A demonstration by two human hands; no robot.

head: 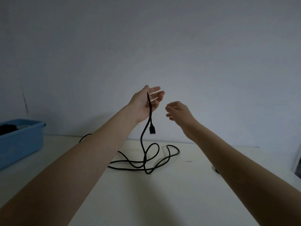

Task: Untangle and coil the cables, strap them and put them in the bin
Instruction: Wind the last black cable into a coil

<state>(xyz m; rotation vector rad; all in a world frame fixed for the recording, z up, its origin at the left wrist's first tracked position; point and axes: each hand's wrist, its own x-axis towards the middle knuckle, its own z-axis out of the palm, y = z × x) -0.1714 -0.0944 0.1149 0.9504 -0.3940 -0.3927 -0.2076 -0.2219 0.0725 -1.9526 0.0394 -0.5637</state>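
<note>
smooth white table (162,201); thin black cable (145,159) looped; left hand (145,103) flat, draped

Hanging from your left hand (143,105), the cable (147,160) is looking like matt black rubbery sheathing; below it the bench (162,201) is showing smooth, matt white, and far left the bin (21,141) is showing smooth blue plastic.

Dim, bluish, soft light; wide-angle edge distortion.

Dim room; plain grey wall (162,38) behind white table (162,201); dark crack on wall at left.
</note>
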